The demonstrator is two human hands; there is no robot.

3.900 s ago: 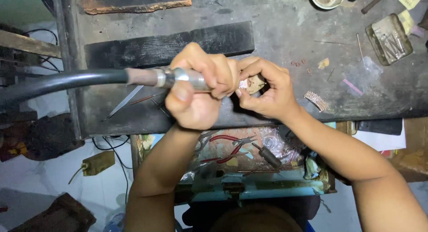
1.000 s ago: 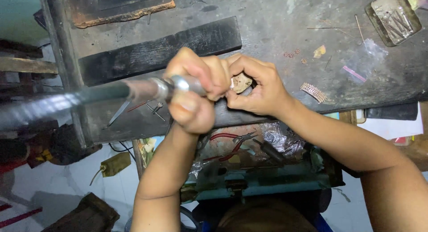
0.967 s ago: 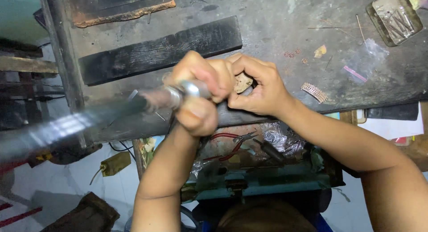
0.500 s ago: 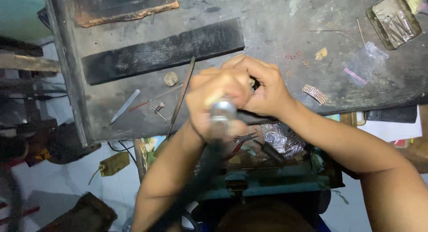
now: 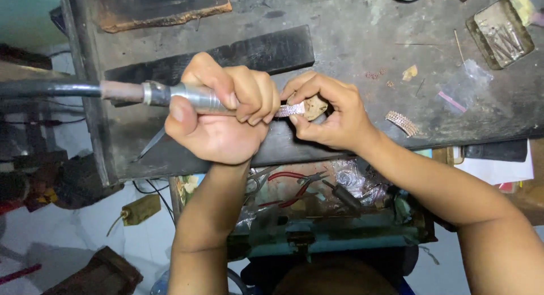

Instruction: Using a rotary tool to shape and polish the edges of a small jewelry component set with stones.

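My left hand (image 5: 218, 116) grips a silver rotary handpiece (image 5: 175, 94) whose dark flexible shaft (image 5: 48, 89) runs off to the left. Its tip points right, into a small studded band-shaped piece (image 5: 290, 109). My right hand (image 5: 331, 111) pinches that piece against a small tan peg (image 5: 315, 107) at the front edge of the dark workbench (image 5: 351, 40). The two hands touch at the fingertips.
A second studded band piece (image 5: 401, 122) lies right of my right hand. A metal tray of thin bits (image 5: 500, 33) sits at the back right. A black strip (image 5: 249, 54) lies behind my hands. Below the bench, an open drawer (image 5: 317, 210) holds red-handled pliers (image 5: 292, 184).
The handpiece swung down toward me half a second ago, with its shaft hanging below the bench edge. Now it lies level again, shaft off to the left, tip at the piece.
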